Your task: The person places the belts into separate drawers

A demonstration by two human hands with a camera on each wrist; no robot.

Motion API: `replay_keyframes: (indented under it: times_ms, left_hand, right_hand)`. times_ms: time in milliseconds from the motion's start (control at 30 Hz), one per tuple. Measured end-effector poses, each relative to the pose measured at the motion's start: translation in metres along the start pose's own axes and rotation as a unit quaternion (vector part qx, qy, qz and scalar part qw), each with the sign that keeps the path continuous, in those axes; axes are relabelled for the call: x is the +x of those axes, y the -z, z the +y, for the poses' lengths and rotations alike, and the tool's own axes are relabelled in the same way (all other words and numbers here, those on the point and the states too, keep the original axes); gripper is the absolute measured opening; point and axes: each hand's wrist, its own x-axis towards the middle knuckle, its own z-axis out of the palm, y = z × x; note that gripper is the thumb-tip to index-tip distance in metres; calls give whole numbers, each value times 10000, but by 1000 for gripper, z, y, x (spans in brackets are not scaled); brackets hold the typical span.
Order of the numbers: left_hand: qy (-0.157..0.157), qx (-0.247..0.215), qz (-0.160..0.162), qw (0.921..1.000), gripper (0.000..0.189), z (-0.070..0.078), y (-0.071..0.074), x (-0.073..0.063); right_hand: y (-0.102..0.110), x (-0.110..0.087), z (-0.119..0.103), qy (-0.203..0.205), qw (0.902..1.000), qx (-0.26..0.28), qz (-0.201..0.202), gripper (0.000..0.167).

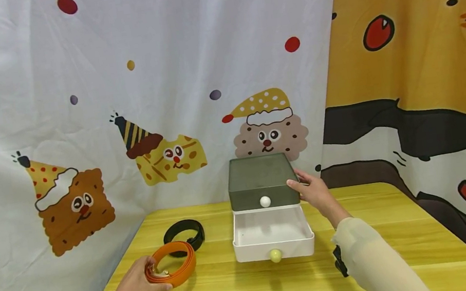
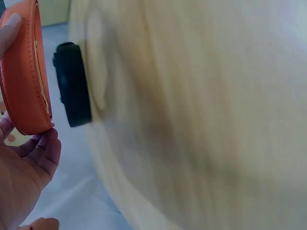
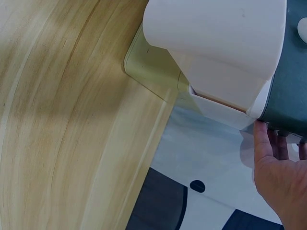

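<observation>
The L grip (image 1: pixel 138 282) pinches the orange belt coil (image 1: pixel 185 270) at its near-L side, thumb + fingers round the strap. L wrist view has the coil clear of the tabletop (image 1: pixel 225 289), w/ a gap to the black belt coil (image 1: pixel 201 233), just beyond the L grip. The R grip (image 1: pixel 315 193) isn't clenched: fingers lie fairly straight on the R side of the grey-green box (image 1: pixel 261 174), thumb at the front corner.

Poss. trouble: the pinch takes one side of the ring only, so the far side could sag, & the layers might spring apart if the L grip eases; can't tell if anything ties them. The buckle (image 1: pixel 159 274) sits inside the ring by the L grip & could swing loose. A low sweep rightward might clip the front wall of the white drawer (image 1: pixel 251 252), btwn the two grips. R grip covers one upper side only, so a bump could prob. twist the box.

Orientation: coil's opening faces up, a bit tilted, strap width approx. upright. Near-round, so no true long axis; in head view its longer spread runs from the L grip out rightward & slightly away. Drawer's yellow-green knob (image 1: pixel 276 256) faces the wearer.
</observation>
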Motion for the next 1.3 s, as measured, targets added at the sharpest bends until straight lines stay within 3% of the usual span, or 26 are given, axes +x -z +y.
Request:
replay_keyframes:
  times_ms: [400,700,1100,1300]
  left_hand:
    - [-256,-285,-24,9993,76,44,5,11]
    - [-515,-299,-44,9982,78,68,4,20]
    - [-775,-701,-372,9938,73,99,1,30]
    - [-949,-540,-310,9935,76,113,-4,36]
  right_hand:
    - [1,2,0,-26,10000,18,15,79]
    - [0,1,-1,-11,9997,228,-33,75]
    - [0,1,0,-83,9999,-58,1,80]
    - [0,0,-2,-49,10000,-22,-1,78]
